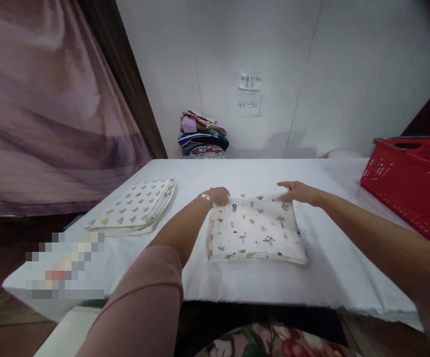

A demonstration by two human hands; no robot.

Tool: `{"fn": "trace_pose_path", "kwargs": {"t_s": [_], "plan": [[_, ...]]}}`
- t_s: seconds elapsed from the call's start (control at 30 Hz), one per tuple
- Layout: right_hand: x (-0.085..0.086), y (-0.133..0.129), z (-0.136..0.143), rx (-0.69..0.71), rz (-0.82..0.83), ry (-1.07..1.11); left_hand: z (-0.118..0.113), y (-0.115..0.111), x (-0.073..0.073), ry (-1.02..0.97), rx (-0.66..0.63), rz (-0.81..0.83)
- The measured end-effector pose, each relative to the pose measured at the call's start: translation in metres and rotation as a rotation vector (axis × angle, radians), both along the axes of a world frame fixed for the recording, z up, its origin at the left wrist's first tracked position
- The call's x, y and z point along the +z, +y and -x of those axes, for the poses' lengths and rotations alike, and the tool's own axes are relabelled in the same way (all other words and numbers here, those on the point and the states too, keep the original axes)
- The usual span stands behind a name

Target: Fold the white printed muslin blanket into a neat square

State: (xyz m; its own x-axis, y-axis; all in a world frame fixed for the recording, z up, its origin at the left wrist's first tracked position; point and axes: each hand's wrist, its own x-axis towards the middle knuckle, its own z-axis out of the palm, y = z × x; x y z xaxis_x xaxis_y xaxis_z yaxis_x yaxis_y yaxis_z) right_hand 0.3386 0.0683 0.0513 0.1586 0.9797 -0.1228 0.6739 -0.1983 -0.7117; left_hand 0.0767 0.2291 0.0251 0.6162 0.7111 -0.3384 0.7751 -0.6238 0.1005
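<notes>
A folded white cloth (pixel 254 230) printed with small plants and animals lies before me on the white-covered table (pixel 334 267). At its far left corner, my left hand (pixel 219 195), with a bracelet on the wrist, has its fingers closed on the edge. My right hand (pixel 299 193) pinches the far right corner between thumb and fingers, the index finger stretched out. Layered folds show along the cloth's near edge. To the left rests another folded cloth (pixel 135 206), white with grey shapes, which neither hand touches.
A red plastic basket (pixel 408 183) stands at the table's right side. Behind the far edge is a pile of folded clothes (pixel 203 136) against the wall. Two paper notes (pixel 249 105) hang there. A pinkish curtain (pixel 58 99) drapes along the left.
</notes>
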Motion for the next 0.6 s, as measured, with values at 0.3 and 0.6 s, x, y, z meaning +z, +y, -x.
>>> {"fn": "trace_pose_path", "kwargs": {"t_s": [0.3,0.6], "plan": [[0.106,0.020,-0.011,0.080,-0.329,-0.519,0.015,-0.003,0.137,-0.057,-0.098,-0.481],[-0.020,-0.026,0.011,0.105,-0.465,-0.915,0.042,-0.081,0.023,-0.322,-0.315,-0.740]]}}
